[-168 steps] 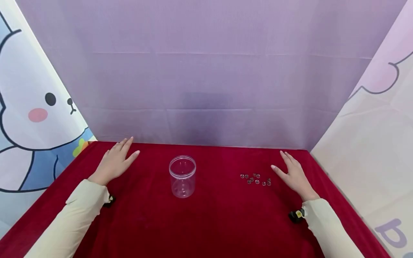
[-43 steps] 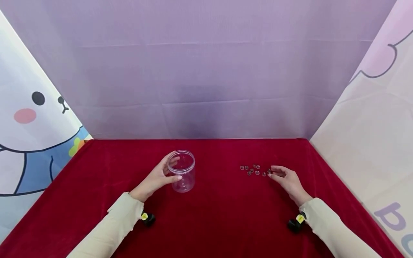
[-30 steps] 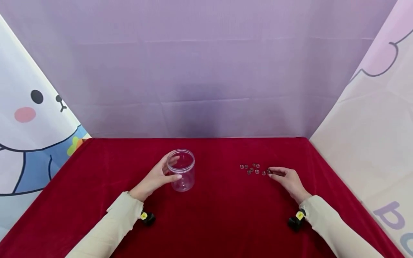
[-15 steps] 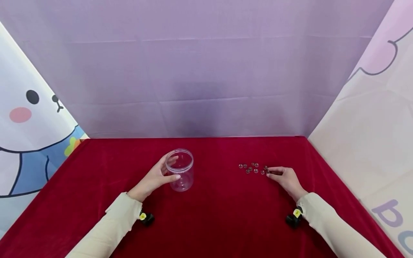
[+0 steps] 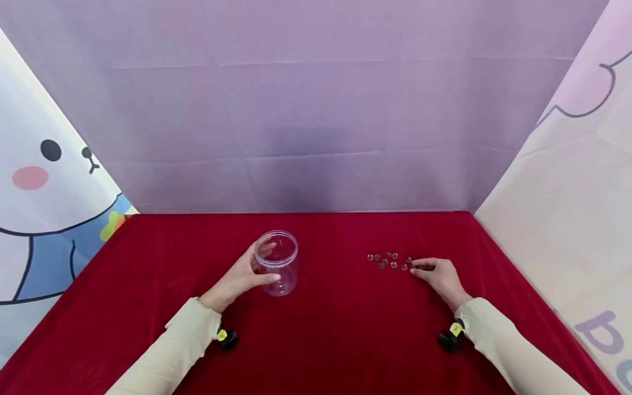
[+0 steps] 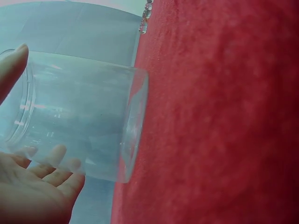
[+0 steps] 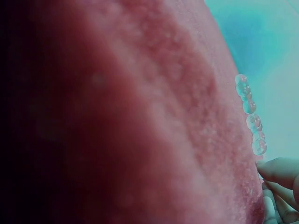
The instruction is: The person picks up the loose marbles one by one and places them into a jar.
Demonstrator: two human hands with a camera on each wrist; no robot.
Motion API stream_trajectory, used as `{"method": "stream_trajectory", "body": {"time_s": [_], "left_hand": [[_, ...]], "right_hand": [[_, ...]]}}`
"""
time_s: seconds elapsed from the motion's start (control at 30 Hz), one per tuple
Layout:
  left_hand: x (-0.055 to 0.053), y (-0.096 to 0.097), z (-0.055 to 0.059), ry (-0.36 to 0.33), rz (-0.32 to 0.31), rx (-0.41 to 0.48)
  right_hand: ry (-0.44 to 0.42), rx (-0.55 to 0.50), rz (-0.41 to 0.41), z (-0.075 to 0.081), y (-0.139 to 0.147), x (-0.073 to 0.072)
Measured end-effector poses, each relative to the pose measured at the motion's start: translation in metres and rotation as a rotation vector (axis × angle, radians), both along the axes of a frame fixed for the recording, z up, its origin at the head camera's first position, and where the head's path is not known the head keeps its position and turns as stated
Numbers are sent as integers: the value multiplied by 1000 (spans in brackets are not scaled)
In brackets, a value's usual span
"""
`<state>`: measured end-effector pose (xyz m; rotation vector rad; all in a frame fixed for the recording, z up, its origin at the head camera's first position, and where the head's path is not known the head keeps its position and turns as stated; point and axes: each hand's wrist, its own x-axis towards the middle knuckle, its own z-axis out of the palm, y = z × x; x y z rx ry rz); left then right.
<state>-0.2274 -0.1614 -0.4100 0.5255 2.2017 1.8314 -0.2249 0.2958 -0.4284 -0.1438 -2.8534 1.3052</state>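
Observation:
A clear plastic jar [image 5: 289,274] with no lid stands upright on the red cloth, left of centre. My left hand [image 5: 239,277] grips it from the left, thumb across the front and fingers behind. In the left wrist view the thumb [image 6: 14,67] is near the jar's rim and the fingertips [image 6: 58,156] lie against its far side. Several small clear marbles [image 5: 394,264] lie in a loose cluster to the right. At that cluster's right end my right hand [image 5: 441,277] pinches one marble [image 5: 413,266] low over the cloth, mostly hidden by the fingertips.
The red cloth [image 5: 326,329] covers the whole table. A lilac fabric backdrop [image 5: 316,109] rises behind its far edge, with printed panels on the left [image 5: 29,120] and right [image 5: 573,219]. Black wrist cameras hang under both pale sleeves.
From resting apart on the cloth, my left hand has come round the jar and my right hand to the marbles. Lately the right fingertips have closed on a marble; its neighbour has shifted slightly left.

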Motion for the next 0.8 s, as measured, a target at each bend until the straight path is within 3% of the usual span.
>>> {"method": "stream_trajectory", "body": {"time_s": [0.23,0.6,0.8], "left_hand": [[0,0,0,5,4,-10],[-1,11,-3,-35,20,13],[-2,18,-7,-10,13,16]], "right_hand": [[11,4,7,1,-2,0],[14,-82,-36,-1,11,3],[-15,-100,-52,-3,17,7]]}}
